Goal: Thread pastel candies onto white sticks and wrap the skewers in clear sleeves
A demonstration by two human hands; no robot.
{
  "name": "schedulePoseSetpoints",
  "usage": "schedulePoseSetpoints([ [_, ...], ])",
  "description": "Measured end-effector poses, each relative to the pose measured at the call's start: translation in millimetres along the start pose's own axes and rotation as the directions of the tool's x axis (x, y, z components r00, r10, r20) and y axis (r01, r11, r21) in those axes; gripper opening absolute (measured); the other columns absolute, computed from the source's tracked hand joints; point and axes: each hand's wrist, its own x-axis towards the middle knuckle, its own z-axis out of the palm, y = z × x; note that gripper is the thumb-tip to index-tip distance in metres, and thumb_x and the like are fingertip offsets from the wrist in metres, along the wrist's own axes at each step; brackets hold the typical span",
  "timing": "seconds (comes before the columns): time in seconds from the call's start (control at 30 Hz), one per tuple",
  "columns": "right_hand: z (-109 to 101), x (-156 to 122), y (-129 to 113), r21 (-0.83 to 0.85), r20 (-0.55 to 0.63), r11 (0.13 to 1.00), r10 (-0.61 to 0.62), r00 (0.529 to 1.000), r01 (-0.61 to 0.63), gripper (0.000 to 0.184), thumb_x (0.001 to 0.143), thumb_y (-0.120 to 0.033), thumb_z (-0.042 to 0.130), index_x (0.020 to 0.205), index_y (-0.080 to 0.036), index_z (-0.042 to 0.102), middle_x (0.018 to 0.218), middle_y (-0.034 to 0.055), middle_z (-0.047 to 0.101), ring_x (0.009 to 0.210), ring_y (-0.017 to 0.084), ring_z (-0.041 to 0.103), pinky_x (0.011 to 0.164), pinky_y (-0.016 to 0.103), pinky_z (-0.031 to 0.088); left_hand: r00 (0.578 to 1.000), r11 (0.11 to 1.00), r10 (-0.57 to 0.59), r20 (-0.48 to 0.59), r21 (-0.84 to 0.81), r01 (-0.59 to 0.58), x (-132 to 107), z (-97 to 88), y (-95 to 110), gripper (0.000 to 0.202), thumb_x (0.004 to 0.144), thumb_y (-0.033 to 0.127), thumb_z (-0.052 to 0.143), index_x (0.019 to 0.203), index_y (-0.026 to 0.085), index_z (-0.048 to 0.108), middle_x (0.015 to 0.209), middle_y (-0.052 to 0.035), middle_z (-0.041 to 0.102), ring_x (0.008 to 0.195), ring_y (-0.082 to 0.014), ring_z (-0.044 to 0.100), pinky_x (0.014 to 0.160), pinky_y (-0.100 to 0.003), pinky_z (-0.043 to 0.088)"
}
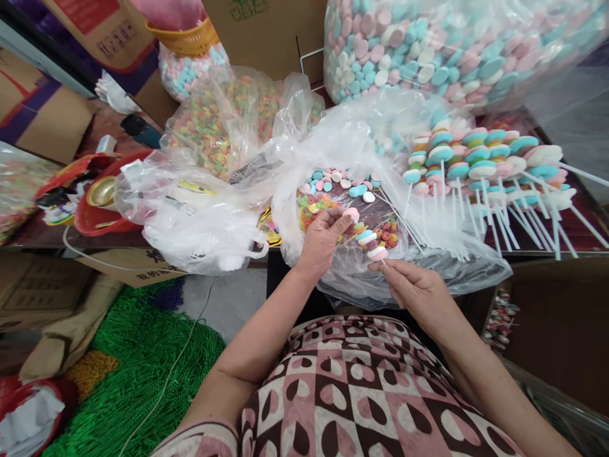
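Observation:
My right hand [413,283] pinches the white stick of a candy skewer [368,238], just below its lowest sweet. Pink, white and blue marshmallows and gummy rings are threaded along it. At the skewer's upper end, my left hand [324,240] has a pink marshmallow [351,214] between thumb and fingers; whether the stick's tip is inside it I cannot tell. Beyond the hands, loose marshmallows [337,178] lie on the plastic, with light gummy rings [314,207] to the left and red ones [386,233] close to the skewer.
Finished-looking candy skewers [480,158] are piled at the right, sticks toward me. A huge bag of marshmallows [428,57] stands behind, and a bag of gummy rings [233,114] at back left. Crumpled white bags [200,222] and a red basin [85,212] sit left. Green cord [157,355] covers the floor.

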Motion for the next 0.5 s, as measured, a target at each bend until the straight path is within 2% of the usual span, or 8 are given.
schedulePoseSetpoints([
  [0.2,0.5,1.1,0.4,-0.007,-0.001,1.0,0.027,1.0,-0.027,0.036,0.086,-0.051,0.06,0.081,-0.019,0.074,0.045,-0.0056,0.035,0.043,0.01,0.03,0.042,0.025,0.022,0.998,0.994,0.056,0.005,0.092,-0.056,0.1,-1.3,-2.8,0.033,0.07,0.042,0.082,0.087,0.021,0.062,0.079,0.0033,0.065,0.07,-0.0096,0.059,0.069,-0.026,0.048],
  [0.4,-4.1,2.2,0.7,0.102,0.066,0.978,0.175,0.982,-0.181,0.041,0.08,-0.055,0.064,0.087,-0.016,0.076,0.042,-0.007,0.031,0.04,0.009,0.025,0.041,0.025,0.014,0.955,0.899,0.231,0.187,0.334,-0.283,-0.6,-7.8,-2.2,0.025,0.08,0.044,0.074,0.087,0.021,0.066,0.082,0.0018,0.066,0.076,-0.0104,0.059,0.075,-0.025,0.047],
  [0.5,-3.8,1.9,-2.0,0.146,0.055,0.965,0.211,0.976,-0.217,0.041,0.079,-0.053,0.065,0.089,-0.015,0.076,0.042,-0.0072,0.033,0.04,0.008,0.025,0.042,0.024,0.014,0.945,0.867,0.26,0.198,0.382,-0.319,-2.1,-9.2,-3.7,0.025,0.081,0.044,0.073,0.087,0.02,0.067,0.084,0.0007,0.068,0.075,-0.0102,0.06,0.074,-0.024,0.048],
])
